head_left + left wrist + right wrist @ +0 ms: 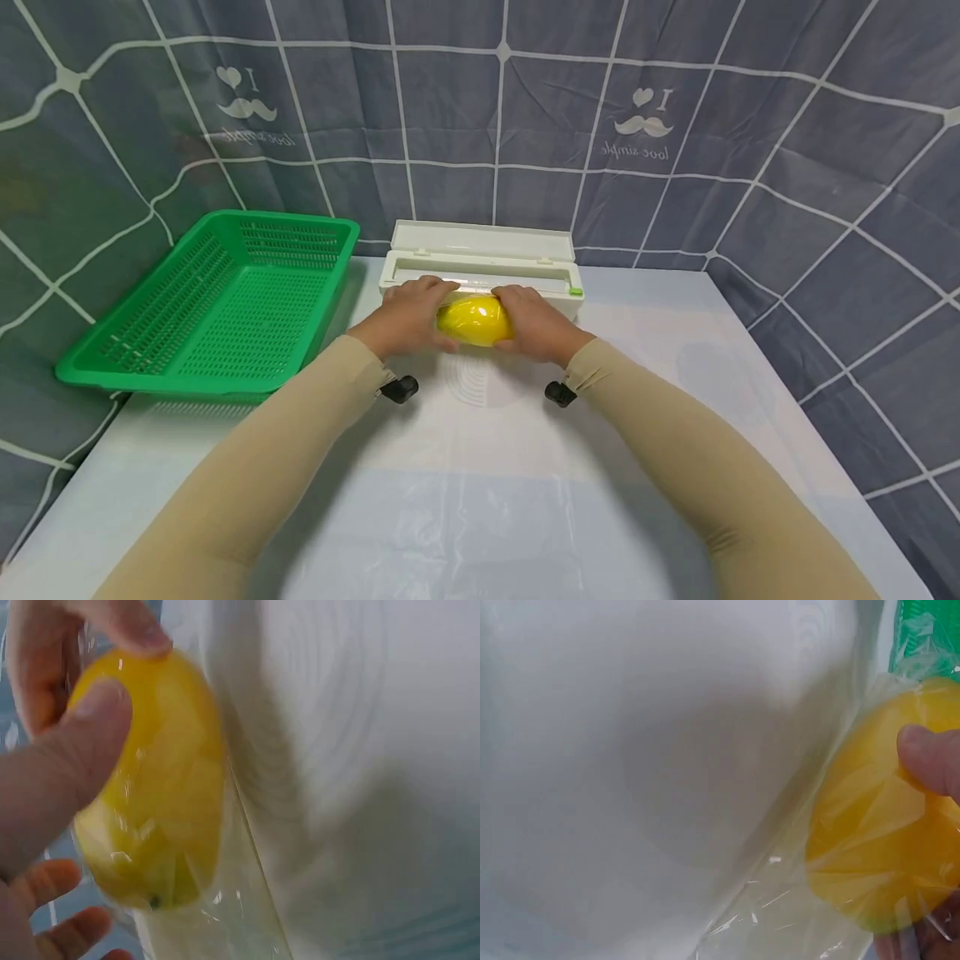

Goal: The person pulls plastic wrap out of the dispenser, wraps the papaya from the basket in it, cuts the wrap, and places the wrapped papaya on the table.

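A yellow mango (476,321), smooth and oval with a greenish end, is held up between both hands just in front of a white cling film box. Clear cling film (780,915) covers the fruit and trails off it in creases. My left hand (412,317) grips one side, its thumb (97,720) pressed on the wrapped skin. From the other side my right hand (536,325) holds it, with the thumb (926,754) on top and fingers beneath. The box (480,267) has its lid (483,240) raised at the back.
At the left stands a green slotted plastic basket (202,385). A pale patterned cloth (480,517) covers the table. Grey checked curtains (450,108) rise behind it and at both sides. A green slider (576,292) sits at the box's right end.
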Demonstrator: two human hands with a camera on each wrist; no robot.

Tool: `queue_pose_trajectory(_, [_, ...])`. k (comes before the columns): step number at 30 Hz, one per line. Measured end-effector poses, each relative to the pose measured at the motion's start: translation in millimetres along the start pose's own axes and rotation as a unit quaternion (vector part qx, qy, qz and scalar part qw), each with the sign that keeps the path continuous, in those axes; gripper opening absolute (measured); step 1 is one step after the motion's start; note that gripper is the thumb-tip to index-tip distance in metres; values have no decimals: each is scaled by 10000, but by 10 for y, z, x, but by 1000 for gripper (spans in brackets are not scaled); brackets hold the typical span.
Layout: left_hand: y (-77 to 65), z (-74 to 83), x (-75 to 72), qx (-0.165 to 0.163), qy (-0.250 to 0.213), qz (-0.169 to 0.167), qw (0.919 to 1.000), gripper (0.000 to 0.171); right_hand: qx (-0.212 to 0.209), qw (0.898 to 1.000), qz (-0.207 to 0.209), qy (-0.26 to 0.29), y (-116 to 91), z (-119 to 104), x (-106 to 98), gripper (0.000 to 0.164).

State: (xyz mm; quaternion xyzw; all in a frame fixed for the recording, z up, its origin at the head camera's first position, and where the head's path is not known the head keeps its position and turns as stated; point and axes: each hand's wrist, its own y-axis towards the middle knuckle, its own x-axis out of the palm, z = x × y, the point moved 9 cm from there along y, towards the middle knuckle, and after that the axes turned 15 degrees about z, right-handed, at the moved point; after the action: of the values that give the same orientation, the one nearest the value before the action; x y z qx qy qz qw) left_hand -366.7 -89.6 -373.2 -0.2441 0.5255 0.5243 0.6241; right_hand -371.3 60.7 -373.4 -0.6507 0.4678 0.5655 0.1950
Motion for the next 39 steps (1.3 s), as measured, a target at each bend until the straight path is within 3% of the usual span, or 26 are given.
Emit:
queue_pose_trajectory(3, [1,117,26,365,532,253,9976,99,53,9999,-44,91,15,17,-29,82])
queue_pose_trajectory(6, [11,187,84,676,1006,541,9912,84,79,9996,-46,283,19,24,-35,81])
queue_pose_trajectory(9, [27,192,89,774,1175,858,9863,66,135,9988,5,474,-1,34,-25,82])
queue_pose_trajectory(12, [41,163,72,794,1081,1004,9859,61,135,9990,282,304,-42,44,-59,89])
queue_pose_trajectory(15, [55,128,72,812,896,962,9880,63,-125,9971,613,-421,-85,-12,-112,100])
queue_pose_trajectory(18, [66,79,80,757,775,883,9902,65,-533,9872,776,-1284,-105,-100,-86,106])
queue_pose_trajectory(21, [70,37,89,688,718,808,9918,65,-736,9796,824,-1679,-104,-128,-9,99])
queue_pose_trajectory(25, [75,17,105,599,575,734,9938,67,-639,9793,950,-1670,-98,-74,23,87])
queue_pose_trajectory(31, [80,-4,117,326,167,763,9964,56,-488,9827,954,-1508,-118,5,21,77])
queue_pose_trajectory(39, [83,57,117,578,252,792,9949,56,-251,9843,936,-1475,-151,87,25,75])
